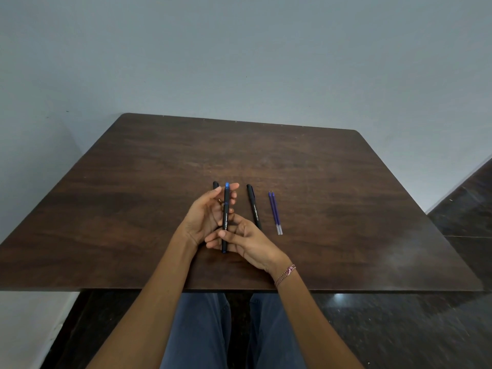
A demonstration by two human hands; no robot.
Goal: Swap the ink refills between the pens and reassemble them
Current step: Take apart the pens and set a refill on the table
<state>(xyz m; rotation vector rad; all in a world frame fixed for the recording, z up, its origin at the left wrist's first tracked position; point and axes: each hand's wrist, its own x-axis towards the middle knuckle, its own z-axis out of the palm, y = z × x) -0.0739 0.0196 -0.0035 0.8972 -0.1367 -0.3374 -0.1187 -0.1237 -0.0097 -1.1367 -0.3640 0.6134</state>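
A black pen with blue ends (pixel 226 217) is held upright-ish above the brown table (pixel 133 195), pointing away from me. My left hand (pixel 205 214) cups its upper half with fingers spread, and my right hand (pixel 245 241) pinches its lower half between thumb and fingers. A second black pen (pixel 253 206) lies on the table just right of my hands. Two blue ink refills (pixel 275 213) lie side by side further right. Another black piece (pixel 215 185) peeks out behind my left fingers, mostly hidden.
The table's near edge (pixel 239 290) runs above my blue trousers (pixel 202 328). A grey wall rises behind the table, and a dark floor shows at the right. A thread bracelet (pixel 285 274) circles my right wrist.
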